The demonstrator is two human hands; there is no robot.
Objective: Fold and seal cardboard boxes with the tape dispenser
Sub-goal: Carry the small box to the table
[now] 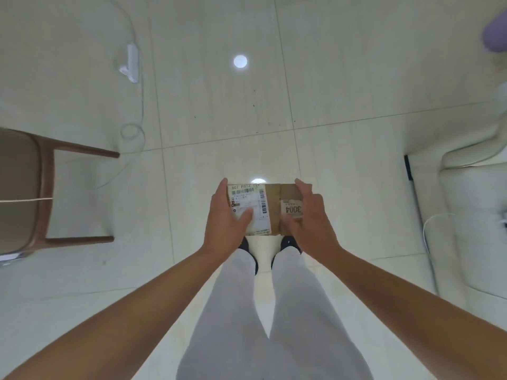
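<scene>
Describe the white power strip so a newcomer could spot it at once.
Start at the wooden chair on the left, then look up across the tiled floor. The power strip lies there, a narrow white bar. Unlike the loose white cable coiled below it, it is rigid and straight.

cardboard box (pixel 270 209): side faces covered by both hands; underside out of sight.
shipping label (pixel 248 208): small print blurred, unreadable; near corner under left hand (pixel 223 224) thumb.
right hand (pixel 308 224): fingertips hidden behind box edge.
chair (pixel 26 193): cut off at left edge.
purple object (pixel 495 37): blurred, cut by right edge; cannot identify.
</scene>
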